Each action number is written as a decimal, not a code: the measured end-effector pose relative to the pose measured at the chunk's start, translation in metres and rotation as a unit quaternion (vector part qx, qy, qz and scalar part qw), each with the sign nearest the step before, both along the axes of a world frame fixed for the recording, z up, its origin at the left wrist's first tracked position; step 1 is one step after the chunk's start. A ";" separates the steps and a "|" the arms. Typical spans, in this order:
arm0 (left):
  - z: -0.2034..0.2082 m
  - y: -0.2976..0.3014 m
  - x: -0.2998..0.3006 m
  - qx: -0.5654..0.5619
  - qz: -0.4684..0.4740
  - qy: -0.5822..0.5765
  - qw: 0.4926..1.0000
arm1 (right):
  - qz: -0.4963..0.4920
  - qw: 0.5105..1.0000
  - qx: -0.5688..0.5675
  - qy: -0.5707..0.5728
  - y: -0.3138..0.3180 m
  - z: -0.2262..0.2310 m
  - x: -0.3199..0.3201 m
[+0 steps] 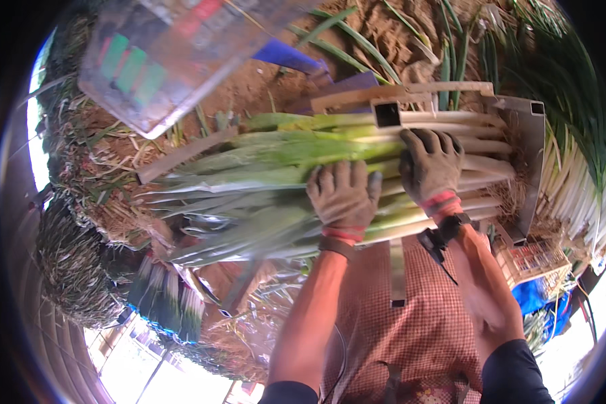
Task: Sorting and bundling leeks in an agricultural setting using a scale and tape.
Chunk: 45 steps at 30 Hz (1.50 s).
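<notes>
A wide layer of leeks lies crosswise in front of me in a metal frame, green leaves to the left and white stems with roots to the right. My left hand, in a soiled work glove with a red cuff, rests on the green part, fingers extended over the leaves and thumb apart. Further right, my right hand presses on the leeks where green turns to white; its fingers are bent slightly over the stems. The undersides of both hands are hidden. The root ends sit close to the frame's right-hand plate.
A translucent panel with green and red marks juts in at the upper left. More leeks are piled along the right, above a plastic crate. Tied bundles lie at the lower left. Loose leaves cover the soil beyond the frame.
</notes>
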<state>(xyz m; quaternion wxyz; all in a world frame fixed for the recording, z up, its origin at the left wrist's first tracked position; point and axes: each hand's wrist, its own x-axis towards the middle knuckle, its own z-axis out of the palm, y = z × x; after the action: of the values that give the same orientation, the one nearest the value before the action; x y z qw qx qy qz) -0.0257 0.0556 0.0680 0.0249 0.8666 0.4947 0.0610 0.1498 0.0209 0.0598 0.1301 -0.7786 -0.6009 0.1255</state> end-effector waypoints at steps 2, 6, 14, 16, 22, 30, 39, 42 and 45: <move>0.009 0.003 -0.009 -0.034 -0.015 -0.009 0.999 | 0.005 1.000 -0.001 -0.003 -0.004 -0.008 0.001; 0.014 0.003 -0.034 -0.048 -0.015 -0.063 0.997 | 0.006 0.999 -0.037 0.008 -0.009 -0.011 0.012; 0.000 0.019 -0.085 0.025 0.051 -0.027 0.998 | 0.009 1.000 0.014 -0.006 -0.001 -0.006 0.000; 0.007 0.018 -0.082 0.010 0.060 -0.025 0.998 | 0.010 1.000 -0.014 0.007 0.000 0.003 0.000; 0.063 0.018 -0.078 -0.039 0.063 -0.049 0.996 | -0.006 0.995 0.012 0.098 -0.022 0.061 0.027; 0.144 -0.095 -0.132 -0.095 0.094 -0.193 0.972 | -0.209 0.940 -0.116 0.242 -0.254 0.116 0.054; 0.160 -0.313 -0.211 -0.471 0.273 -0.073 0.836 | -0.380 0.752 -0.391 0.369 -0.433 0.094 -0.003; 0.162 -0.345 -0.210 -0.581 0.269 0.007 0.768 | -0.366 0.752 -0.379 0.396 -0.418 0.087 -0.014; 0.157 -0.377 -0.209 -0.641 0.280 -0.005 0.715 | -0.315 0.780 -0.318 0.438 -0.378 0.083 -0.031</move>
<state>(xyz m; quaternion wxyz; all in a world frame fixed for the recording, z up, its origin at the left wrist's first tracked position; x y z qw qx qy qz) -0.2346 -0.3210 0.2254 0.5586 0.4648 0.6350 -0.2622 0.1193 -0.3575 0.1425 0.1565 -0.7828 -0.1267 0.5887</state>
